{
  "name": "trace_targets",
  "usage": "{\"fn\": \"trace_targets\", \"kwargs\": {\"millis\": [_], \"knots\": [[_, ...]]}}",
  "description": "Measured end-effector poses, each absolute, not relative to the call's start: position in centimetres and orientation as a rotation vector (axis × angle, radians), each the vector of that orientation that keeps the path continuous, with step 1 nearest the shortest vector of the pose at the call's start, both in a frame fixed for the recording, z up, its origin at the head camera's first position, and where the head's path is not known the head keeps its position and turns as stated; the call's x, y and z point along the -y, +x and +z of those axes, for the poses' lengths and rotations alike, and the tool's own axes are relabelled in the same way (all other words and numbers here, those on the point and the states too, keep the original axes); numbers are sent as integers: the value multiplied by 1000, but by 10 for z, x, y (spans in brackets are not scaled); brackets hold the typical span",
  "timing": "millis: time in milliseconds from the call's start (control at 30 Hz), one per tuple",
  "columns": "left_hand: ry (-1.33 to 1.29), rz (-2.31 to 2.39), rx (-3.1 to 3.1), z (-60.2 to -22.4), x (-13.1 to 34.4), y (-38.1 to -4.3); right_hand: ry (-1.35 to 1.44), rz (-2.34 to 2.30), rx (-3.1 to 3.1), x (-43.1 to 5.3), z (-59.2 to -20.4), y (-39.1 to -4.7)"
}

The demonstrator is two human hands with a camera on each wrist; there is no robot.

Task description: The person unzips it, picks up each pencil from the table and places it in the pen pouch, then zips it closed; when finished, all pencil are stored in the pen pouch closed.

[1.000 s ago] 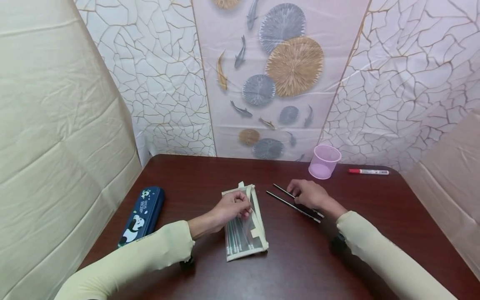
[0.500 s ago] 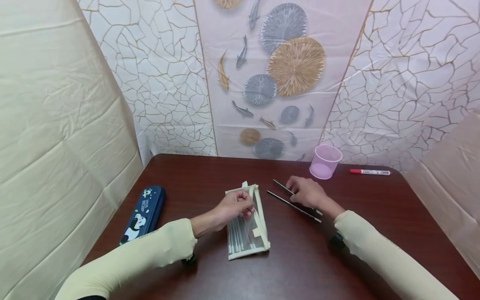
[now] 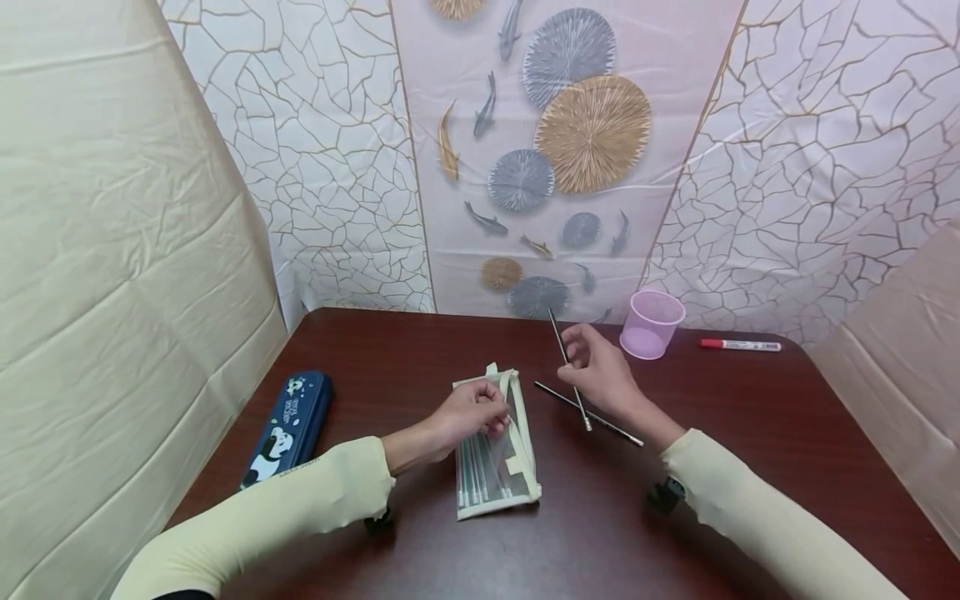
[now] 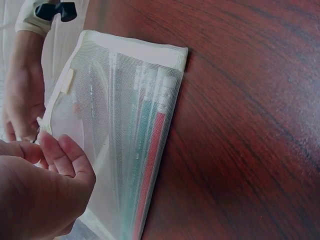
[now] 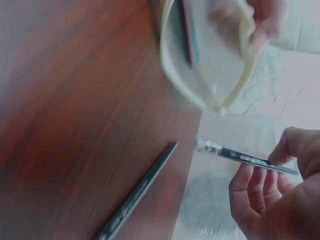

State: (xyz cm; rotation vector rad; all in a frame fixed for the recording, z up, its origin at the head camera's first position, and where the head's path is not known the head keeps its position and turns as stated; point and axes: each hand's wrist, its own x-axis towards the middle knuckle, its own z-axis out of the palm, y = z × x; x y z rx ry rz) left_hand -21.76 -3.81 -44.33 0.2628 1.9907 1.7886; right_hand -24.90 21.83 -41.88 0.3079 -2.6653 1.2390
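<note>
In the head view my left hand [image 3: 468, 412] pinches the rim of a cream-edged mesh pencil pouch [image 3: 525, 450] lying on the table. Through the mesh, the left wrist view shows several pencils, among them a red pencil [image 4: 152, 160] and a green one. The pouch mouth gapes in the right wrist view. To its right, my right hand [image 3: 600, 379] holds a dark pencil [image 5: 240, 156] between thumb and fingers, lifted off the table and tilted, its eraser end toward the pouch. Another dark pencil [image 3: 618, 431] lies on the table beneath that hand.
A navy pencil case [image 3: 288, 425] with a panda print lies at the left. Near the back edge stand a pink cup [image 3: 651, 327] and, to its right, a red-capped marker [image 3: 738, 344] lying flat. A patterned cloth hangs behind the table [image 3: 390, 346].
My right hand has picked up one of the two dark pencils from the table, raised it and turned it more upright. The left hand keeps its hold on the pouch.
</note>
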Motion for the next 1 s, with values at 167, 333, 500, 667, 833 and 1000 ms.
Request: {"fn": "trace_targets", "kwargs": {"millis": [167, 333, 500, 667, 833, 1000], "knots": [[262, 1785, -1992, -444, 37, -218, 298, 1657, 2538, -204, -416, -241], [259, 1782, -1992, -444, 37, -217, 198, 2049, 2423, -192, -420, -231], [241, 1790, -1986, -444, 37, -217, 128, 2190, 2425, -183, -430, -222], [231, 1794, -1991, -445, 36, -217, 114, 2253, 2466, -174, -443, -216], [217, 1797, -1996, -445, 35, -217, 112, 2295, 2519, -168, -453, -212], [197, 1802, -2006, -446, 33, -217, 105, 2349, 2557, -164, -460, -206]]}}
